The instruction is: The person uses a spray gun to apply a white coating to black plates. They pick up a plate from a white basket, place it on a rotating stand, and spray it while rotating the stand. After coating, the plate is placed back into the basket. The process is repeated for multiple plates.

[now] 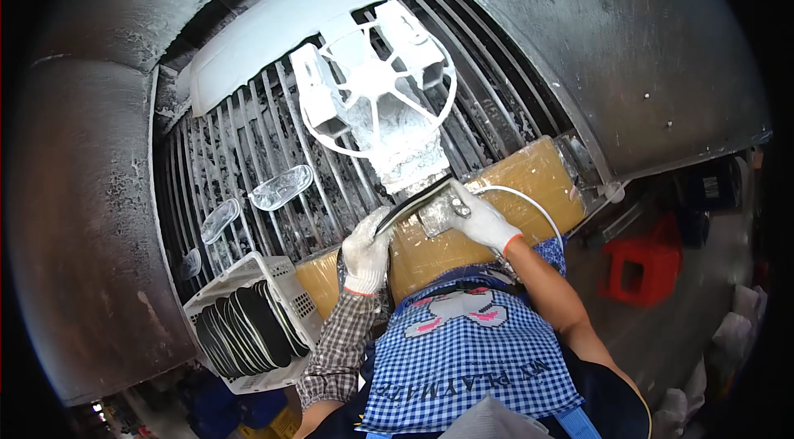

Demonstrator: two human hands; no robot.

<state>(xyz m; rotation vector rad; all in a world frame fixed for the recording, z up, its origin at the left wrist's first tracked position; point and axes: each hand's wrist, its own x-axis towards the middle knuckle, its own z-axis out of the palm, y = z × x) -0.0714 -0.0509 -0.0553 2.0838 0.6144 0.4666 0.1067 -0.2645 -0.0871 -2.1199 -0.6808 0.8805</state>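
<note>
A bent black strip with a paler edge, seemingly a shoe sole, is held between my two gloved hands, low in front of the white spoked wheel. My left hand is closed on its near left end. My right hand pinches its far right end. Just below the strip, beside my right fingers, is a grey, crusted metal piece. A thin white hose runs up to my right hand; where it ends is hidden. Both gloves are white with orange cuff edges.
A white plastic basket at lower left holds several black soles on edge. Clear oval pieces lie on the metal bars. Tan padding lines the front edge. Metal walls flank the bars. A red stool stands right.
</note>
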